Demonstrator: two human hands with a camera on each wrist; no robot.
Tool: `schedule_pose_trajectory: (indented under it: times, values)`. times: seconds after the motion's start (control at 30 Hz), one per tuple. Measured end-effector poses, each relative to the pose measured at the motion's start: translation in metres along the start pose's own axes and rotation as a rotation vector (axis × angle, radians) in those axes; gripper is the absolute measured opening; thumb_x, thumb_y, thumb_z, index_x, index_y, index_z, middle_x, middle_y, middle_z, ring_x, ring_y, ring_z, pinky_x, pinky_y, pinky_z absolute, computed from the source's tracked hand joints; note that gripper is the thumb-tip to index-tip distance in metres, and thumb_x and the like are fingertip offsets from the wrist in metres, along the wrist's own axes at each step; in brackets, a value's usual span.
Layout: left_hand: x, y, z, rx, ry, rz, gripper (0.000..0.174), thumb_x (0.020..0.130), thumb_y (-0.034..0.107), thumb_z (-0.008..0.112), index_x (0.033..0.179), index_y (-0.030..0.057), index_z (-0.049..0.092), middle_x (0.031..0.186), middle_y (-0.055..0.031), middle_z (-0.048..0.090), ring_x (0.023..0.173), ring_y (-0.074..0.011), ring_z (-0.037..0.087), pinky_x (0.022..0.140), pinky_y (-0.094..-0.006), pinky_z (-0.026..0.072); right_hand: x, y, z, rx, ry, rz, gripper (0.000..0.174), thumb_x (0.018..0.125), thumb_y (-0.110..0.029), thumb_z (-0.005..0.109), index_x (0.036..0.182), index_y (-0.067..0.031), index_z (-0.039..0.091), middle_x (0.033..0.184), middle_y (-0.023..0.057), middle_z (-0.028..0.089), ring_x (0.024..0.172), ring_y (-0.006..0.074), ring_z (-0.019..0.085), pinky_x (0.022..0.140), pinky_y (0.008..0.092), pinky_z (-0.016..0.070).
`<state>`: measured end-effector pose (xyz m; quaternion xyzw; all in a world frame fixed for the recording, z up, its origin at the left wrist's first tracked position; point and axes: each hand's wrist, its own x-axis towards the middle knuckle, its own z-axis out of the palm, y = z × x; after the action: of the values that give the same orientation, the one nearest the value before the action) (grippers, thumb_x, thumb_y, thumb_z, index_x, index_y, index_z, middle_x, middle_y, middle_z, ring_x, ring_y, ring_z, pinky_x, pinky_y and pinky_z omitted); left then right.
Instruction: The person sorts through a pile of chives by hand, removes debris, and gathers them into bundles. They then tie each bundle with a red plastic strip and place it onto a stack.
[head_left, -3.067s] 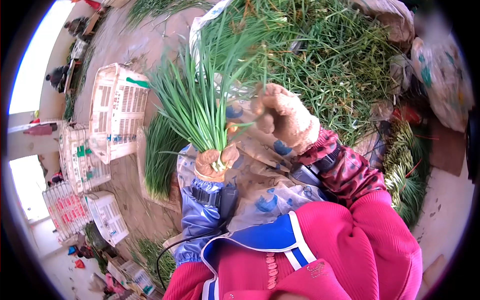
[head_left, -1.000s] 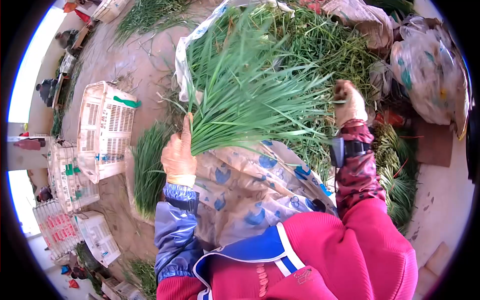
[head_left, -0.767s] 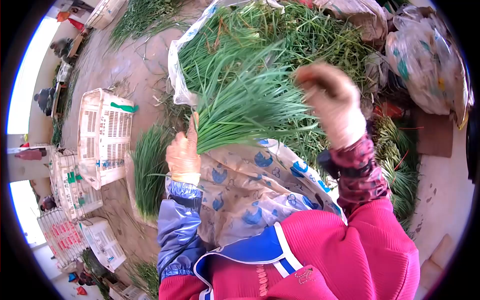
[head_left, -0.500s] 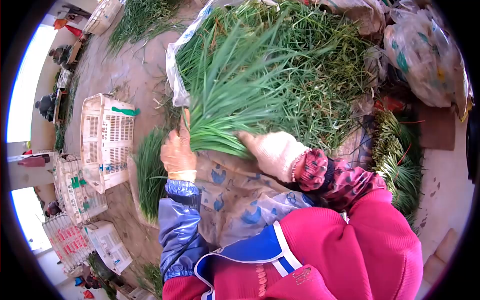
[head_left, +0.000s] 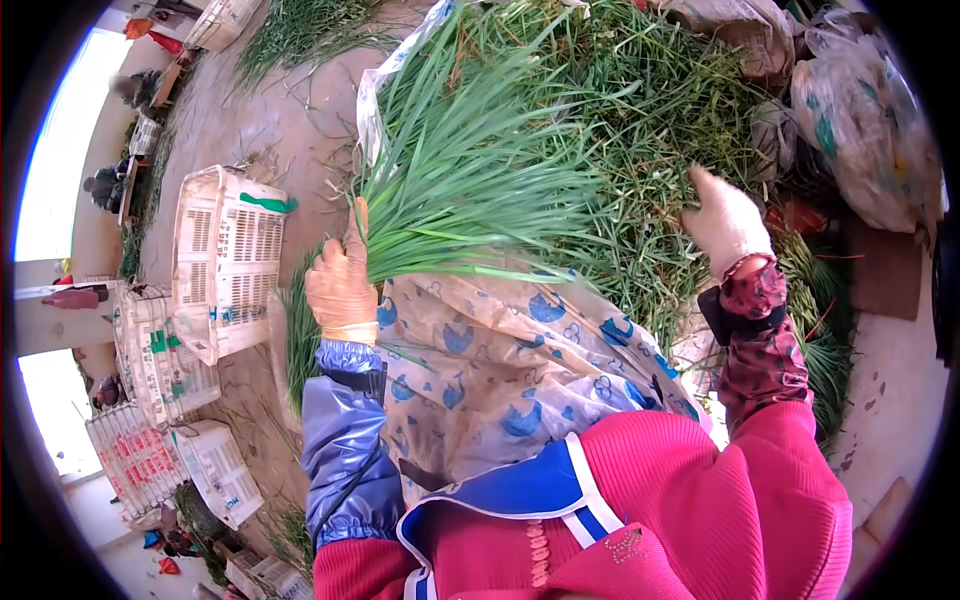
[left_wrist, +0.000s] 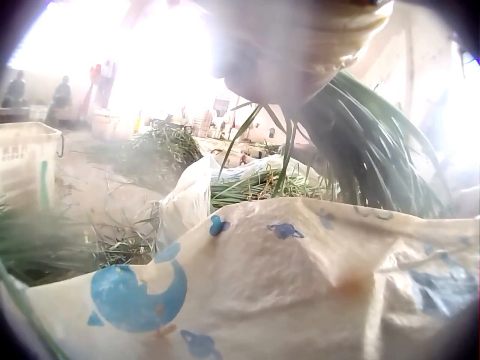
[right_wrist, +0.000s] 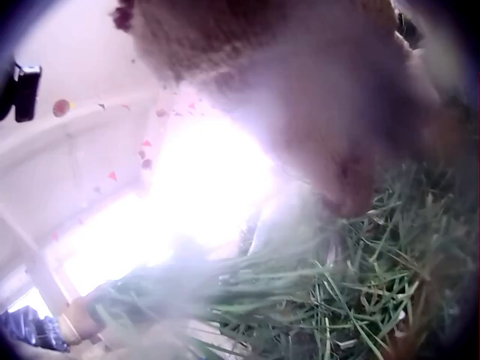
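Note:
In the head view, the left hand (head_left: 342,290), in a tan glove, grips the base of a fanned-out bunch of long green leaves (head_left: 460,200). The same bunch (left_wrist: 367,142) hangs beside the blurred left hand (left_wrist: 289,52) in the left wrist view. A pale glove covers the right hand (head_left: 728,222), raised over the right side of the loose greens (head_left: 660,130), apart from the bunch, fingers extended and holding nothing visible. It fills the top of the right wrist view as a blurred right hand (right_wrist: 300,97). A blue-printed plastic sheet (head_left: 500,350) covers the lap.
White crates (head_left: 230,260) stand on the floor to the left, near another bundle of greens (head_left: 300,340). At the right are a clear plastic bag (head_left: 860,130) and stacked bundles (head_left: 825,350). People sit far off at the upper left.
The right hand has moved away from the bunch, out to the right and upward. The left hand still grips the bunch, whose leaves now spread more widely to the right.

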<state>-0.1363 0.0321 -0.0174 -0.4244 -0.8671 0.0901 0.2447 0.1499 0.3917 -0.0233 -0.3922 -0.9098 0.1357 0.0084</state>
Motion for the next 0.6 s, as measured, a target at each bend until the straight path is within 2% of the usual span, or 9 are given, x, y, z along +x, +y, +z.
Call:
schedule_pose_trajectory:
  times: [0.03, 0.07, 0.13, 0.2, 0.33, 0.4, 0.47, 0.57, 0.6]
  values:
    - [0.001, 0.001, 0.0, -0.015, 0.024, 0.006, 0.096, 0.069, 0.003, 0.07, 0.154, 0.0281, 0.033, 0.082, -0.0062, 0.049, 0.068, -0.027, 0.057, 0.058, -0.0405, 0.0481, 0.002, -0.016, -0.016, 0.143, 0.053, 0.03, 0.043, 0.082, -0.019, 0.069, 0.122, -0.005, 0.061, 0.104, 0.0205, 0.069, 0.1, 0.0374, 0.066, 0.087, 0.0416, 0.0535]
    - [0.002, 0.002, 0.0, -0.008, 0.029, 0.01, 0.096, 0.069, 0.003, 0.07, 0.154, 0.0281, 0.033, 0.082, -0.0064, 0.049, 0.068, -0.0272, 0.057, 0.058, -0.0406, 0.0479, 0.008, -0.018, -0.011, 0.379, 0.162, -0.026, 0.032, 0.085, -0.018, 0.067, 0.114, -0.0061, 0.067, 0.098, 0.0188, 0.071, 0.095, 0.0368, 0.068, 0.084, 0.0403, 0.054]
    - [0.004, 0.006, -0.001, 0.001, 0.04, 0.022, 0.096, 0.069, 0.002, 0.07, 0.154, 0.0281, 0.033, 0.082, -0.0066, 0.048, 0.067, -0.0274, 0.057, 0.057, -0.0409, 0.0476, 0.002, -0.049, -0.014, 0.84, 0.093, -0.025, 0.025, 0.087, -0.019, 0.064, 0.108, -0.0067, 0.07, 0.094, 0.0173, 0.072, 0.089, 0.0362, 0.068, 0.081, 0.0397, 0.0543]
    - [0.007, 0.011, -0.002, -0.009, 0.013, 0.022, 0.096, 0.069, 0.001, 0.069, 0.154, 0.0283, 0.033, 0.082, -0.0068, 0.048, 0.067, -0.0275, 0.057, 0.057, -0.0412, 0.0472, -0.014, -0.083, -0.037, 0.739, -0.091, -0.181, 0.024, 0.086, -0.023, 0.064, 0.104, -0.0083, 0.072, 0.093, 0.0168, 0.071, 0.086, 0.0357, 0.068, 0.08, 0.0404, 0.0547]
    - [0.011, 0.021, -0.009, -0.035, 0.02, 0.036, 0.095, 0.07, -0.001, 0.067, 0.154, 0.0277, 0.033, 0.082, -0.0073, 0.048, 0.066, -0.0279, 0.056, 0.056, -0.0414, 0.0469, -0.022, -0.126, -0.036, 0.392, -0.392, -0.223, 0.03, 0.085, -0.035, 0.062, 0.099, -0.0111, 0.074, 0.091, 0.0179, 0.07, 0.088, 0.0371, 0.067, 0.081, 0.0441, 0.0533]
    - [0.012, 0.024, -0.006, -0.037, 0.037, 0.059, 0.094, 0.071, -0.001, 0.066, 0.154, 0.0275, 0.033, 0.082, -0.0076, 0.048, 0.065, -0.0282, 0.056, 0.056, -0.0416, 0.0472, -0.019, -0.134, -0.008, 0.421, -0.391, -0.244, 0.034, 0.085, -0.037, 0.062, 0.1, -0.0083, 0.073, 0.094, 0.0187, 0.07, 0.091, 0.0375, 0.067, 0.082, 0.0451, 0.0525]
    - [0.014, 0.027, -0.005, -0.051, 0.051, 0.072, 0.094, 0.071, -0.001, 0.066, 0.154, 0.0277, 0.033, 0.082, -0.008, 0.049, 0.064, -0.0284, 0.056, 0.056, -0.0418, 0.0473, -0.021, -0.143, -0.002, 0.569, -0.385, -0.198, 0.033, 0.085, -0.034, 0.064, 0.104, -0.0073, 0.072, 0.094, 0.0177, 0.071, 0.091, 0.035, 0.068, 0.082, 0.0421, 0.0531]
    - [0.015, 0.026, -0.003, -0.077, 0.037, 0.055, 0.094, 0.071, 0.0, 0.067, 0.154, 0.029, 0.033, 0.082, -0.0081, 0.049, 0.066, -0.0294, 0.057, 0.057, -0.0424, 0.0475, -0.03, -0.144, -0.001, 0.876, -0.512, -0.133, 0.031, 0.085, -0.029, 0.066, 0.107, -0.0075, 0.072, 0.093, 0.0156, 0.071, 0.09, 0.0311, 0.069, 0.082, 0.0379, 0.0535]
    - [0.014, 0.024, 0.0, -0.08, 0.016, 0.044, 0.095, 0.071, 0.002, 0.068, 0.154, 0.03, 0.032, 0.083, -0.0079, 0.05, 0.068, -0.0301, 0.057, 0.058, -0.0428, 0.0476, -0.033, -0.141, 0.0, 0.877, -0.554, -0.215, 0.028, 0.085, -0.026, 0.068, 0.105, -0.0069, 0.072, 0.09, 0.0144, 0.071, 0.086, 0.0272, 0.069, 0.079, 0.036, 0.0537]
